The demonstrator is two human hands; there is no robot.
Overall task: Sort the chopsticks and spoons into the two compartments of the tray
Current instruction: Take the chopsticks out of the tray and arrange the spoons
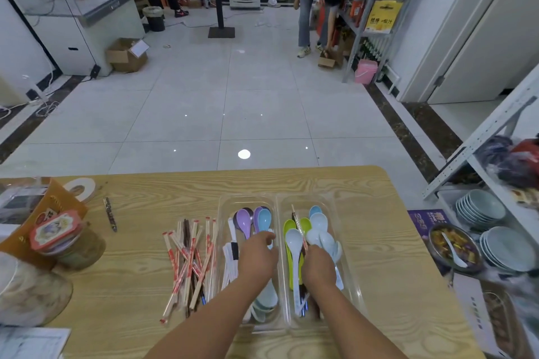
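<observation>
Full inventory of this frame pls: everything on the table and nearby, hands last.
tray: 1, clear, two compartments, table centre
left-compartment spoons: at least three, purple and blue
right-compartment spoons: several, green, white, pale blue
loose chopsticks: a pile, red-white wrappers and dark, on table left of tray
patterned chopstick: 1, dark, among right-compartment spoons
jar: 1, red lid, table's left side
bowls: two stacks, pale, shelf at right
left grip: 1, in left compartment, hold unclear
right grip: 1, in right compartment, hold unclear

Bright, even light — floor (pixel 262 114) glare, edges blurred.
</observation>
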